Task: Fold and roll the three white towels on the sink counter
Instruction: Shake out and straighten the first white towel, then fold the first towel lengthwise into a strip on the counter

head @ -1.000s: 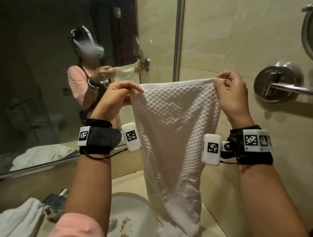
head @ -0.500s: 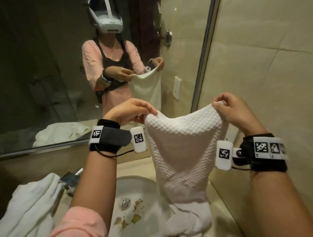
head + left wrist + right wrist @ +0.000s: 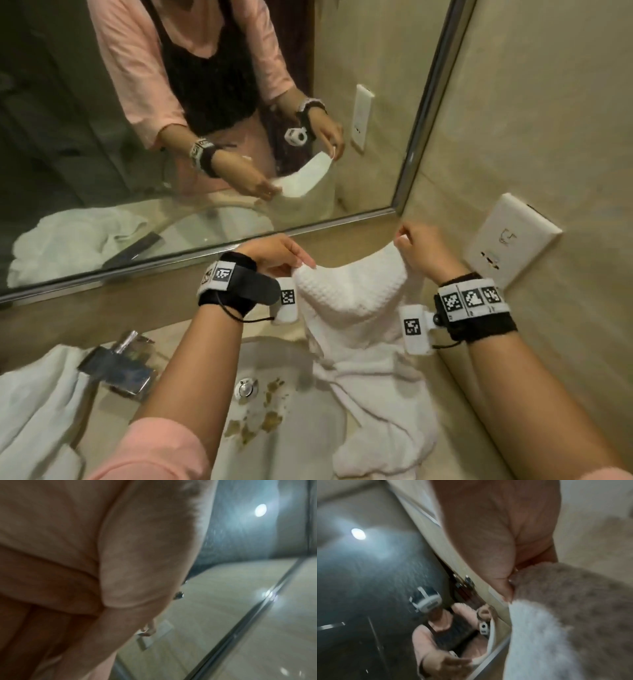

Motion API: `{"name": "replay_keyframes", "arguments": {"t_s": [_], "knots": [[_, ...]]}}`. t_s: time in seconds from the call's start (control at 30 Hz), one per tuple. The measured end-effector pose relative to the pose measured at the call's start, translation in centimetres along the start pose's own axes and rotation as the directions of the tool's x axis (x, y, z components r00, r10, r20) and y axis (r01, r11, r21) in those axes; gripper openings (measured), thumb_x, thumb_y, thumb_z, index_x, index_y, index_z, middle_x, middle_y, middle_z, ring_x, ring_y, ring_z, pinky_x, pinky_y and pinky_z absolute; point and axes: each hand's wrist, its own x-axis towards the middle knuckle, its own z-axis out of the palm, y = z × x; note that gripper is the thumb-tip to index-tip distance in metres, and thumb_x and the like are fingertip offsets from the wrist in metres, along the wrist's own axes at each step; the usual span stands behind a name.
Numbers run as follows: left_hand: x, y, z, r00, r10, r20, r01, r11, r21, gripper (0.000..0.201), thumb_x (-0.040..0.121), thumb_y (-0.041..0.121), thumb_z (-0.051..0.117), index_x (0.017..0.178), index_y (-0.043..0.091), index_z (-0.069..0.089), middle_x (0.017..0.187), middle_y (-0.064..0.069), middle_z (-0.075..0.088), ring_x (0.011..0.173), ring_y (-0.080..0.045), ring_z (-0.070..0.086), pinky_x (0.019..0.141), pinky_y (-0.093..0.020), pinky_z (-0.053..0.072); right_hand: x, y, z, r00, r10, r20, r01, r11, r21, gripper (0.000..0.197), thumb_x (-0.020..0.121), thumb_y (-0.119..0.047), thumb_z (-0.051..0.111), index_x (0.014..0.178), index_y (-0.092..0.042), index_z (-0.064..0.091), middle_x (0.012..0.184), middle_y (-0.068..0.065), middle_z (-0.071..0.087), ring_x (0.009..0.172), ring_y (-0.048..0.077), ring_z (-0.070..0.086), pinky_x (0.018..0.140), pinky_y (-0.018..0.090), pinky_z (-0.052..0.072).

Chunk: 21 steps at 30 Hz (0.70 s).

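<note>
Pinching top corners of towel (image 3: 349, 294) with left hand (image 3: 277, 251) and right hand (image 3: 423, 251) | tail bunching at surface's right edge | folding barely starting | second towel (image 3: 37, 407) lying crumpled at left edge.

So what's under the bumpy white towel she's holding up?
Under the bumpy white waffle towel, its lower end lies bunched on the beige stone counter and over the white sink's rim. Whatever is beneath that bunched cloth is covered.

waffle towel (image 3: 346, 301) | white, top corners held up, tail heaped on counter
</note>
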Motion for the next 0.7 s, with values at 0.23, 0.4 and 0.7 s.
{"name": "replay_keyframes", "arguments": {"t_s": [0.23, 0.4, 0.7], "knots": [[7.2, -5.7, 2.0, 0.956, -0.096, -0.279, 0.120, 0.990, 0.070, 0.036, 0.090, -0.005, 0.050, 0.118, 0.009, 0.065, 0.092, -0.004, 0.059, 0.073, -0.011, 0.050, 0.068, -0.024, 0.044, 4.4, 4.6, 8.4, 0.991, 0.111, -0.076, -0.120, 0.986, -0.114, 0.020, 0.098, -0.018, 0.045, 0.104, -0.003, 0.056, 0.097, 0.024, 0.066, 0.090, 0.039, 0.061, 0.070, 0.036, 0.043], [10.1, -8.1, 3.8, 0.958, -0.066, -0.278, 0.097, 0.990, 0.099, 0.050, 0.093, -0.008, 0.044, 0.142, 0.005, 0.041, 0.145, -0.014, 0.041, 0.130, -0.026, 0.042, 0.105, -0.027, 0.033, 6.4, 7.1, 11.8, 0.982, 0.182, -0.051, -0.188, 0.968, -0.166, 0.017, 0.094, -0.025, 0.050, 0.103, -0.012, 0.056, 0.100, 0.021, 0.066, 0.093, 0.040, 0.061, 0.073, 0.039, 0.046], [12.7, -10.4, 4.8, 0.952, -0.145, -0.268, 0.154, 0.988, 0.011, 0.051, 0.094, -0.004, 0.048, 0.144, -0.002, 0.033, 0.143, -0.020, 0.041, 0.131, -0.034, 0.042, 0.106, -0.033, 0.035, 8.0, 9.2, 14.2, 0.962, 0.263, -0.069, -0.254, 0.959, 0.122, 0.021, 0.090, -0.003, 0.048, 0.104, -0.006, 0.064, 0.100, 0.020, 0.068, 0.094, 0.036, 0.062, 0.076, 0.032, 0.043]]}}
